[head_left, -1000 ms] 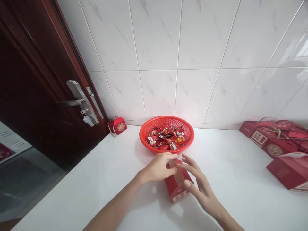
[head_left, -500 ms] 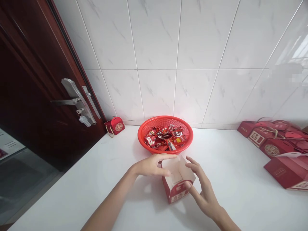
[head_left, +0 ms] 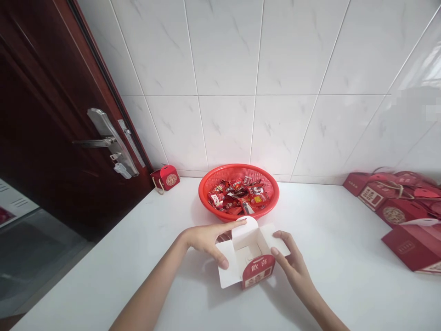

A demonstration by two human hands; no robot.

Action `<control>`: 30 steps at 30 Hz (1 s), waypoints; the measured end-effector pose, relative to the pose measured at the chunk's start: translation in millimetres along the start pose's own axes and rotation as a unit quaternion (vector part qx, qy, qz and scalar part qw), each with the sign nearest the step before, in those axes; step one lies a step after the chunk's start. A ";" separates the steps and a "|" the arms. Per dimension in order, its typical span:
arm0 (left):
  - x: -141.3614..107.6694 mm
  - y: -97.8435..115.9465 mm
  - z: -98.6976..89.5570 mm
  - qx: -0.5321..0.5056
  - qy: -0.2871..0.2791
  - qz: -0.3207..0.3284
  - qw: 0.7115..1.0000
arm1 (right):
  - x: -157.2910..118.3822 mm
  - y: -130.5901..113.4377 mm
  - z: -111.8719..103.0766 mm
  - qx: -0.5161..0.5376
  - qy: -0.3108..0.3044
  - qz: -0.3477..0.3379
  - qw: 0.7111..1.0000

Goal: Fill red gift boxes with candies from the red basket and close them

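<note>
1. The open red box [head_left: 259,272] bears the characters 歡喜 in pale print on its near panel; smaller printing below is too blurred to read.
2. At far right, a pile of red boxes [head_left: 401,209] shows 囍 on one light panel; wrappers [head_left: 237,197] in the red basket [head_left: 237,168] are too small to read reliably.
3. The box sits on the white table [head_left: 138,276] at near centre, just nearer than the basket, flaps folded outward.
4. The left hand [head_left: 208,239] reaches in from near left, palm down, forefinger stretched toward the right.
5. Its thumb and forefinger are spread wide, touching the left and far flaps.
6. The right hand [head_left: 292,262] angles in from near right, thumb and forefinger slightly parted at the right flap; whether they pinch it, I cannot tell.
</note>
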State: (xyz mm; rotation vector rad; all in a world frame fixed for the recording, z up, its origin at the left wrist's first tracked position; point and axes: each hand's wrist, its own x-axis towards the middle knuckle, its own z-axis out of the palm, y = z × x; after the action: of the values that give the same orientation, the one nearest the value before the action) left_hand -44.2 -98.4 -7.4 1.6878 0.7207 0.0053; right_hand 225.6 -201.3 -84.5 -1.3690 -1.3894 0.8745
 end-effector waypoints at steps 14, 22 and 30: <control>1.0 0.5 0.4 0.027 -0.021 -0.038 0.999 | 3.0 -6.4 -30.0 0.060 -0.231 -0.002 0.971; 8.0 -11.8 -5.9 -0.053 -0.047 0.035 0.997 | 3.3 -7.8 -21.9 0.058 -0.195 -0.010 0.979; -0.8 -7.0 -11.2 -0.004 0.009 0.008 1.000 | 2.3 2.2 -13.4 0.038 -0.155 -0.049 0.986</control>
State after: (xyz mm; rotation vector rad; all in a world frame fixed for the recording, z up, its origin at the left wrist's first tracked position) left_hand -52.3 -88.4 -10.3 1.6876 0.7197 0.0348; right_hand 239.2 -200.6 -82.4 -1.1307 -1.6265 1.0971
